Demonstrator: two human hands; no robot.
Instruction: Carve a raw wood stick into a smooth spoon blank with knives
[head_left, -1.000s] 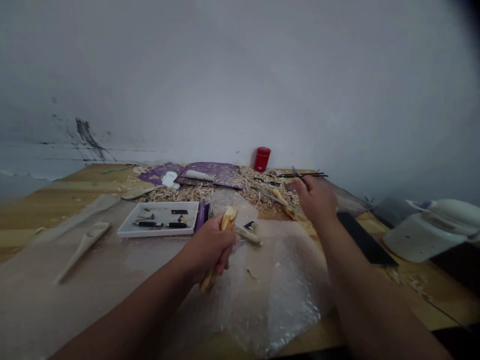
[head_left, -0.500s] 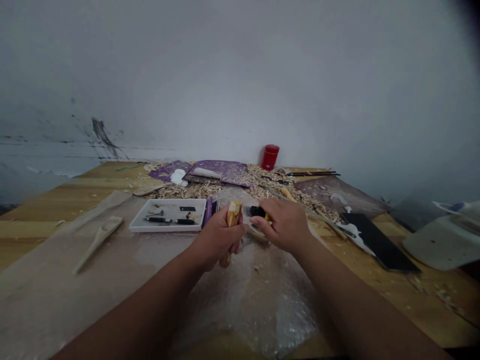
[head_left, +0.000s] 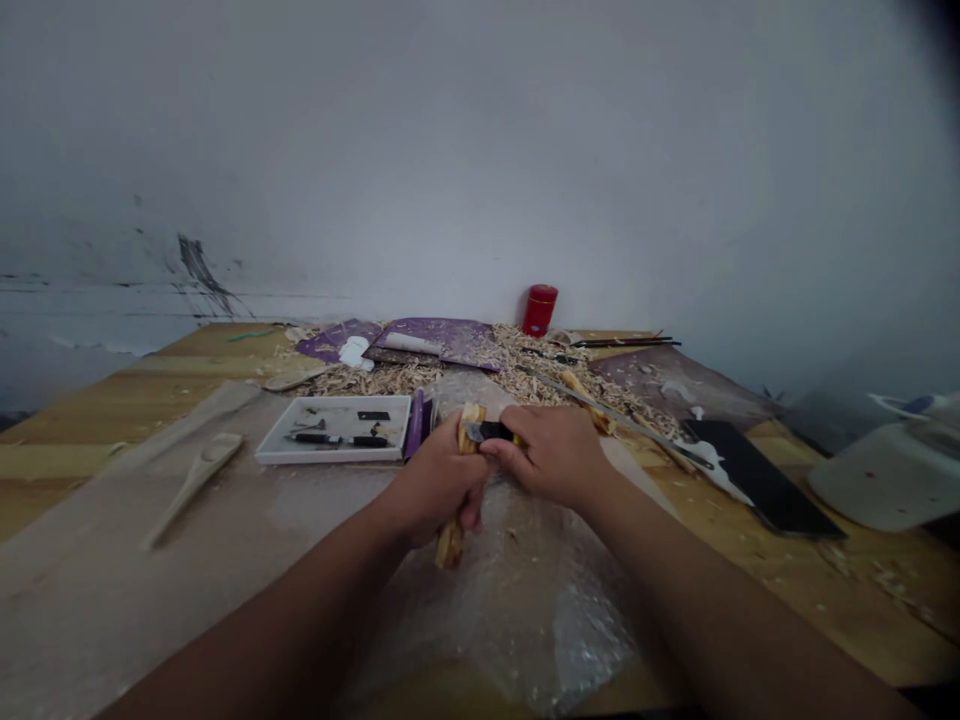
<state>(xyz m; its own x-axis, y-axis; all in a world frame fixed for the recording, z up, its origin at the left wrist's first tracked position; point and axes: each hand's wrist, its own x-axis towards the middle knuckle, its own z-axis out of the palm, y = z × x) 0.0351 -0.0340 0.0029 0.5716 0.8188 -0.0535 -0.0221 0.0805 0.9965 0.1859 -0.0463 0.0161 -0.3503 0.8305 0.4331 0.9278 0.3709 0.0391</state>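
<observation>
The left hand [head_left: 439,485] is closed in a fist around a rough stick of pale wood [head_left: 450,545], held nearly upright just above the bubble wrap [head_left: 540,600], with both ends poking out of the grip. The right hand [head_left: 556,460] sits just to its right, touching it, fingers curled and pinching a small knife [head_left: 491,432] with a black and yellow handle. A second ago this hand was stretched well ahead among the tools at the back. It has since come in, and the blade tip now rests against the top of the wood, so tool and workpiece appear to be in contact. Just ahead-left of the left hand lies a white tray [head_left: 334,452] of small bits, with a purple case [head_left: 415,423] on edge beside it. Farther left is a carved wooden spoon [head_left: 191,485]. Beyond both hands are wood shavings [head_left: 517,365], a purple mat [head_left: 442,340] and a red canister [head_left: 541,309]. Off to the right are a black slab [head_left: 761,485] and a white vessel [head_left: 885,480]. The wooden table [head_left: 97,400] stands against a bare grey wall [head_left: 480,150].
</observation>
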